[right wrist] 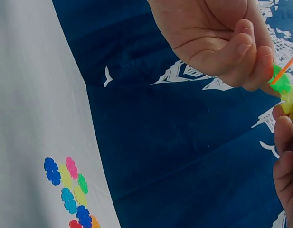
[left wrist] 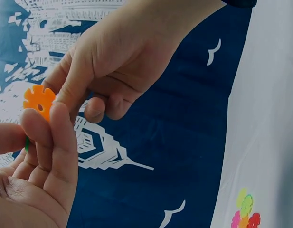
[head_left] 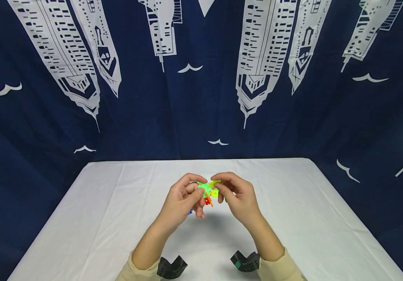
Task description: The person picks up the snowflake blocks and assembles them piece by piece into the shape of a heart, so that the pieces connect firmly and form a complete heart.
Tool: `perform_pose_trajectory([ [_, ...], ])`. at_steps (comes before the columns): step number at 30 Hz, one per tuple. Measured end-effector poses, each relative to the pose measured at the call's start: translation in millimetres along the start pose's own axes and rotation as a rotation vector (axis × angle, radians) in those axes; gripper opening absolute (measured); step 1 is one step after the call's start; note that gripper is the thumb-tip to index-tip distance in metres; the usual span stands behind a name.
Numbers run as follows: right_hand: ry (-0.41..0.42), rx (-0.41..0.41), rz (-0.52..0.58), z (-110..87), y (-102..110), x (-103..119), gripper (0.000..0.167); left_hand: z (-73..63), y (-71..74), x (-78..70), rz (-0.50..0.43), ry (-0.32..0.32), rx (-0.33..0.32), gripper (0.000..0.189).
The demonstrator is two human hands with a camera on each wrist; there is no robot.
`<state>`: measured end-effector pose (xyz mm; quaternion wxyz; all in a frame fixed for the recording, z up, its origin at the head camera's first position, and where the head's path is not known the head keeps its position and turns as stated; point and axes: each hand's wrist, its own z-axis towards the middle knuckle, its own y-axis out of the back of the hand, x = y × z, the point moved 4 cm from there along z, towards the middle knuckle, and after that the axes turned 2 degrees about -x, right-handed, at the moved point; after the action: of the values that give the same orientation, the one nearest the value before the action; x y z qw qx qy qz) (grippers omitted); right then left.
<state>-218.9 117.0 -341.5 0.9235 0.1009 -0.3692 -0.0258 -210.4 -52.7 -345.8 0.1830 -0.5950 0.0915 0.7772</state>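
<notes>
In the head view, both hands are raised over the table, close together. My left hand (head_left: 181,197) pinches a green flower-shaped interlocking disc (head_left: 204,189) between thumb and fingers. Thumb and forefinger of my right hand (head_left: 239,195) pinch a yellow flower-shaped disc (head_left: 216,182) right beside it. An orange disc (left wrist: 38,99) shows its notched rim and centre hole in the left wrist view; in the right wrist view it is edge-on, slotted against the green disc (right wrist: 279,81), with the yellow one (right wrist: 288,99) just below. Fingers hide parts of the discs.
On the white table (head_left: 92,218), several loose discs lie in a group, among them a blue disc (right wrist: 52,172), a pink disc (right wrist: 71,167) and a red disc (left wrist: 254,220). Behind the table hangs a navy cloth (head_left: 187,117) with white building prints.
</notes>
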Motion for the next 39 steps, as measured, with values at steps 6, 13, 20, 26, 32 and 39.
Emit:
perform_pose_trajectory([
  [6, 0.050, -0.019, 0.043, -0.6, -2, 4, 0.023, -0.5, -3.5, 1.4, -0.105, 0.034, 0.015, 0.024],
  [13, 0.177, -0.021, 0.124, 2.1, -5, 12, 0.019, -2.0, -5.8, 2.8, -0.296, 0.095, 0.019, 0.017],
  [20, 0.199, 0.053, 0.107, 3.7, -5, 16, 0.025, -3.1, -5.7, -1.2, -0.292, 0.144, 0.016, 0.017],
  [26, 0.167, 0.124, 0.154, 3.0, -3, 16, 0.022, -4.5, -6.1, -0.2, -0.281, 0.166, 0.060, 0.018],
  [32, 0.176, 0.127, 0.167, 3.5, -4, 14, 0.021, -3.0, -6.7, 1.8, -0.268, 0.159, 0.074, 0.016],
  [39, 0.100, 0.107, 0.019, 3.1, -1, 8, 0.021, 0.0, -6.4, 6.3, -0.197, 0.162, 0.020, 0.018],
])
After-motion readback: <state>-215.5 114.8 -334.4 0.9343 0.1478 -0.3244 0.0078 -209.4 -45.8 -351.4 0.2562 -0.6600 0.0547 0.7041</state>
